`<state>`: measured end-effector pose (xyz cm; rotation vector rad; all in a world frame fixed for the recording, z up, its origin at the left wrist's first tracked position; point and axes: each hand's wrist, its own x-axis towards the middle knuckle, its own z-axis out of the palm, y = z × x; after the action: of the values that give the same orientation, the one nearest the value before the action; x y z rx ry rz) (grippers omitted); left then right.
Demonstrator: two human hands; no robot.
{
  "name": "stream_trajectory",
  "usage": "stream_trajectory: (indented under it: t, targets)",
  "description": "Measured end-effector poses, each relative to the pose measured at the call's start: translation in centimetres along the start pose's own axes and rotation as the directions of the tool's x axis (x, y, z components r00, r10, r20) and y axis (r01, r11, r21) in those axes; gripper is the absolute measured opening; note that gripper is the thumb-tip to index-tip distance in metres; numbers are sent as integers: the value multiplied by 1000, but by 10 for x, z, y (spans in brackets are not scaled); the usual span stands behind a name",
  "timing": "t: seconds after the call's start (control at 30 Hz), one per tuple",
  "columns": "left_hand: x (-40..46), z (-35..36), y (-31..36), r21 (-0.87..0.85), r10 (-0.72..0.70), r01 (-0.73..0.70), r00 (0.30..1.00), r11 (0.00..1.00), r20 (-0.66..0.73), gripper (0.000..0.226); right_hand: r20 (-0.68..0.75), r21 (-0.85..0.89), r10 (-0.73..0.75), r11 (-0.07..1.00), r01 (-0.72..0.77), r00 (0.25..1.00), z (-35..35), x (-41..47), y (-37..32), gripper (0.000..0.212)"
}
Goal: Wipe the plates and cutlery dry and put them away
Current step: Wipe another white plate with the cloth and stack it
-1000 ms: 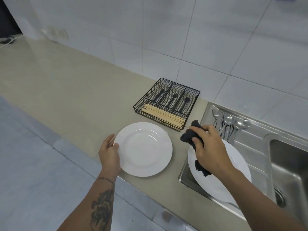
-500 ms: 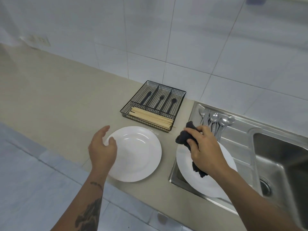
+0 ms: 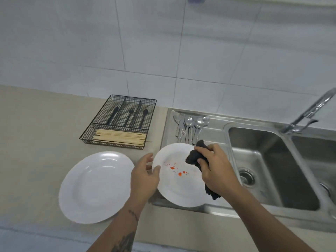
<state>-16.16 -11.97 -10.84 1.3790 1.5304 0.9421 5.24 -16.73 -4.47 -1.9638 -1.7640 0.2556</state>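
Left hand (image 3: 145,176) pinches the left rim of the spotted plate (image 3: 179,186) to steady it over the drainboard (image 3: 212,132); right hand (image 3: 215,167) is clamped on a dark cloth (image 3: 195,155) at the plate's right side, likely ready to wipe the red spots. Clean plate (image 3: 94,188) sits on the table (image 3: 36,124), left. Wire tray (image 3: 119,122), far, holds black cutlery and chopsticks (image 3: 121,137). Spoons and forks (image 3: 190,127) lie on the drainboard. Sink (image 3: 269,160) right.

The cloth (image 3: 195,157) in the right grip (image 3: 216,168) is black. Just beside it, the white plate (image 3: 181,190) has little orange-red spots (image 3: 177,170). Left of the left grip (image 3: 144,176), another plate (image 3: 94,188) is plain white. The worktop (image 3: 40,124) is beige.
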Motion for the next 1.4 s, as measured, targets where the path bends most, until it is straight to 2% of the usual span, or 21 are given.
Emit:
stream_trajectory:
  t: [0.1, 0.27, 0.37, 0.47, 0.6, 0.7, 0.87, 1.03, 1.1, 1.2, 1.3, 1.4]
  targets:
    - [-5, 9, -2, 17, -23, 23, 999, 1000, 27, 56, 15, -10, 15, 1000, -15, 1000, -4, -10, 11, 38]
    - [-9, 14, 2, -17, -55, 54, 998, 998, -14, 62, 47, 4, 24, 1000, -24, 999, -3, -21, 24, 39]
    - [-11, 15, 7, -90, -80, 76, 996, 993, -35, 63, 55, 15, 28, 999, -28, 998, -3, -23, 26, 39]
    - [-10, 16, 13, -241, -143, 122, 987, 963, -74, 62, 62, 19, 32, 999, -33, 998, -4, -23, 26, 39]
    - [-5, 12, 23, -548, -308, 226, 950, 805, -60, 58, 65, 12, 27, 1000, -28, 998, -6, -23, 25, 39]
    - [-1, 8, 25, -682, -383, 282, 924, 674, 4, 52, 65, 5, 14, 1000, -14, 998, -5, -22, 22, 39]
    - [3, 3, 26, -778, -378, 294, 922, 555, 79, 51, 76, -72, -24, 997, 29, 997, -10, -15, 7, 39]
    - [6, 9, 46, -812, -301, 325, 934, 484, 194, 49, -2, -301, -8, 954, 7, 1000, -13, 0, -8, 45]
    - [7, 12, 55, -820, -263, 314, 942, 479, 207, 50, 32, -360, 24, 933, -11, 999, -13, 2, -10, 56]
    - [10, 13, 67, -811, -221, 275, 958, 516, 185, 55, 135, -307, 31, 952, 12, 990, -17, -9, -16, 72]
    - [12, 14, 71, -772, -174, 245, 969, 586, 176, 57, 173, -250, 0, 967, 44, 985, -25, -19, -18, 67]
    - [12, 17, 74, -706, -120, 233, 971, 669, 206, 60, 91, -407, -8, 912, 45, 996, -34, -12, -12, 52]
